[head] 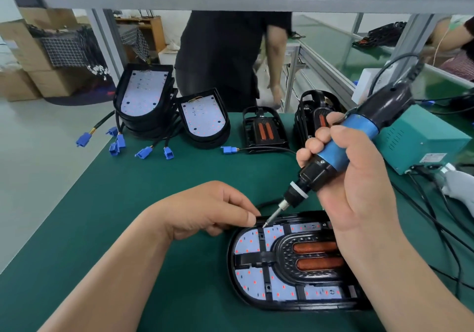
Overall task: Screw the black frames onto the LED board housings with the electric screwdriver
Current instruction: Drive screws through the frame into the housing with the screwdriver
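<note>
An LED board housing (252, 289) lies flat at the near right of the green mat, its white board dotted with red LEDs. A black frame (264, 257) with two orange strips sits on top of it. My right hand (356, 177) grips the blue and black electric screwdriver (333, 149), tilted, with the bit tip down at the frame's far edge. My left hand (205, 210) rests at the housing's far left rim, thumb and forefinger pinched together beside the bit tip; whether they hold a screw is too small to tell.
Stacked bare housings (143, 95) with blue connectors (116, 143) stand at the far left, loose black frames (264, 129) at the far middle. A teal power box (420, 142) and cables lie at the right. A person in black (220, 57) stands behind the table.
</note>
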### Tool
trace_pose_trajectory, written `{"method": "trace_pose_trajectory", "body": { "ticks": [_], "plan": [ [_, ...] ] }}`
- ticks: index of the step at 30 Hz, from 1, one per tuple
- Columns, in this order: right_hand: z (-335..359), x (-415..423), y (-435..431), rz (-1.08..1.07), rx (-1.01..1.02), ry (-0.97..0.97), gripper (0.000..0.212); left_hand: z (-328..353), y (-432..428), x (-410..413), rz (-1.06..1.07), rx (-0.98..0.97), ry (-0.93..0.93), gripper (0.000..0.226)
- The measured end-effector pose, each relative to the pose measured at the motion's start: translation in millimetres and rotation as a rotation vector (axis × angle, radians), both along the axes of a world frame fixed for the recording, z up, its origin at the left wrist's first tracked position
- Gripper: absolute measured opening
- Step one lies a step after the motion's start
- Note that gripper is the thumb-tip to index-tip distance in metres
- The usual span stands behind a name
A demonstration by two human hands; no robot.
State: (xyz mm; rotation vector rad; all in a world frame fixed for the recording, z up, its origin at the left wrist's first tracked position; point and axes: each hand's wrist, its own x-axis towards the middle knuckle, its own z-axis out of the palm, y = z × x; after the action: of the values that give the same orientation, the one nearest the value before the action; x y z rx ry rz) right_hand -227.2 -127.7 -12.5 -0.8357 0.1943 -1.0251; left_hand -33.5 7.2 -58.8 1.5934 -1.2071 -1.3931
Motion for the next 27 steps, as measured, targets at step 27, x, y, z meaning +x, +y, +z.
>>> {"method": "trace_pose_trajectory", "body": {
  "ticks": [27],
  "plan": [
    [-4, 7, 19, 0.010, -0.413, 0.144, 0.035, 2, -2, -5, 0.007, -0.035, -0.034, 0.018]
  ]
}}
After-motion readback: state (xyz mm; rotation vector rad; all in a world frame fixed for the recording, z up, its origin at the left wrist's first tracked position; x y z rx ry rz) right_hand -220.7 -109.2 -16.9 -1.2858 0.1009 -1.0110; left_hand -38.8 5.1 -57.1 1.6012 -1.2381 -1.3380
